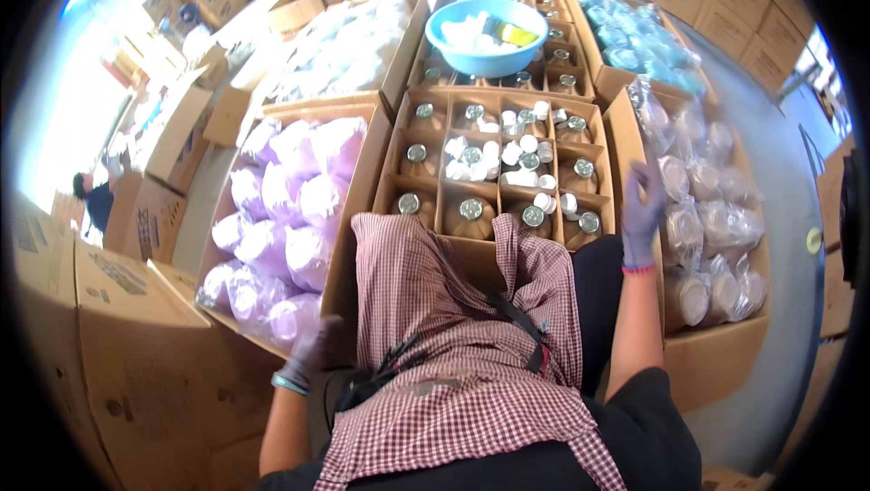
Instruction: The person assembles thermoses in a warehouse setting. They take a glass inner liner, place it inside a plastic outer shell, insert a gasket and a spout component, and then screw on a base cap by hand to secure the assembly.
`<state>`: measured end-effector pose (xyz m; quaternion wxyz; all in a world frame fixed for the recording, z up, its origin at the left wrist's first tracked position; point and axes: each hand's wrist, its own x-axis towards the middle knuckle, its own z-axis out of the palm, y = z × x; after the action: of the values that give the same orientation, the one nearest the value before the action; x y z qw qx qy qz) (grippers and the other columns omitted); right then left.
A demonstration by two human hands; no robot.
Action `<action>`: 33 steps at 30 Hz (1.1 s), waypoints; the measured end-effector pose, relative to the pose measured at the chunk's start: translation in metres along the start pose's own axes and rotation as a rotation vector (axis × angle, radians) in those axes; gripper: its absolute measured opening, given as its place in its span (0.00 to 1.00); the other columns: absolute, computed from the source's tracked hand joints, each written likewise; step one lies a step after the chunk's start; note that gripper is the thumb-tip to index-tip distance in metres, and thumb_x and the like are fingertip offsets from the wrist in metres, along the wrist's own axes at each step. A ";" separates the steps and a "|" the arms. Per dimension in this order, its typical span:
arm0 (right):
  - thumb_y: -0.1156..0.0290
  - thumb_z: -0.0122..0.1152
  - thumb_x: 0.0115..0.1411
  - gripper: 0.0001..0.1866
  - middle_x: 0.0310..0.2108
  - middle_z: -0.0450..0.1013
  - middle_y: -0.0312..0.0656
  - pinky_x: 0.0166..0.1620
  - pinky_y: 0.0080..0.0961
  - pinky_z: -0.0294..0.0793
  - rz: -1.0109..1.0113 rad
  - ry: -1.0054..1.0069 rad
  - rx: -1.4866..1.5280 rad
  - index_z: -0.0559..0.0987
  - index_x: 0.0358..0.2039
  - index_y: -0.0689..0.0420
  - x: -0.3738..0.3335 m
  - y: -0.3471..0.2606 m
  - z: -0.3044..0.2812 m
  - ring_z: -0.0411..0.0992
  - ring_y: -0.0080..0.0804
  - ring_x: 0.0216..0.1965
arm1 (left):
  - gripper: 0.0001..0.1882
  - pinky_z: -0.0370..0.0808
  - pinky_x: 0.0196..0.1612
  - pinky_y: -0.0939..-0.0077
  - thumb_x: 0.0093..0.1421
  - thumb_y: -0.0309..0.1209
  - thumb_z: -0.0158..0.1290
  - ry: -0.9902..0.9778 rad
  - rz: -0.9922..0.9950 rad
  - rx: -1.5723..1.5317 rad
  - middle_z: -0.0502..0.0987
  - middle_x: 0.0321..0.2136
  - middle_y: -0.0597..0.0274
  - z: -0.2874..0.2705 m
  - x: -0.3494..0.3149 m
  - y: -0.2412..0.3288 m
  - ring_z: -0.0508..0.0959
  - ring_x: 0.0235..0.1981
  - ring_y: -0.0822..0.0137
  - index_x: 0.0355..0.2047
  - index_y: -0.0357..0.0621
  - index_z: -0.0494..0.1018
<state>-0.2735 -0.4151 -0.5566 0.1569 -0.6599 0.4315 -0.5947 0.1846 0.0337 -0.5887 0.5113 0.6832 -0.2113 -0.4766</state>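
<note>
While low beside the purple bags, left grip curled, empty; right grip raised, fingers apart.

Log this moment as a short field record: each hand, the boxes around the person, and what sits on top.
left hand: gloved left hand at the near corner of the cardboard box of pale purple bagged items, fingers curled; cannot tell if it grips anything
right hand: gloved right hand raised, fingers spread, by the cardboard box of clear bagged lids
front: divided cardboard box of brown bottles with small white caps lying loose on top
further back: light blue plastic bowl resting on a second divided box
clothing: red checked apron
</note>
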 end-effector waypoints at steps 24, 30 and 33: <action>0.49 0.60 0.63 0.23 0.37 0.83 0.40 0.70 0.48 0.54 -0.730 -1.476 -0.718 0.79 0.56 0.41 -0.107 -0.088 -0.011 0.80 0.40 0.48 | 0.14 0.64 0.68 0.47 0.52 0.28 0.66 0.062 1.037 1.106 0.66 0.67 0.46 0.095 0.070 0.094 0.62 0.68 0.35 0.40 0.44 0.81; 0.56 0.64 0.63 0.18 0.30 0.81 0.39 0.25 0.32 0.77 -0.617 -1.064 -0.355 0.80 0.52 0.48 -0.087 -0.082 -0.159 0.78 0.39 0.27 | 0.14 0.76 0.51 0.60 0.66 0.39 0.55 -0.266 0.297 1.272 0.82 0.46 0.49 0.014 -0.035 0.071 0.81 0.46 0.49 0.35 0.37 0.76; 0.67 0.56 0.66 0.15 0.37 0.78 0.48 0.38 0.36 0.80 -0.528 -1.966 -0.255 0.79 0.51 0.56 -0.178 -0.061 -0.214 0.79 0.44 0.36 | 0.25 0.77 0.45 0.68 0.72 0.50 0.51 -0.794 -0.286 0.813 0.83 0.41 0.64 -0.027 -0.055 -0.001 0.81 0.38 0.66 0.44 0.35 0.78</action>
<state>-0.4335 -0.1800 -0.5761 0.2337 -0.9412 0.0132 0.2437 0.1824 0.0899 -0.5651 0.0203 0.6153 -0.4581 -0.6412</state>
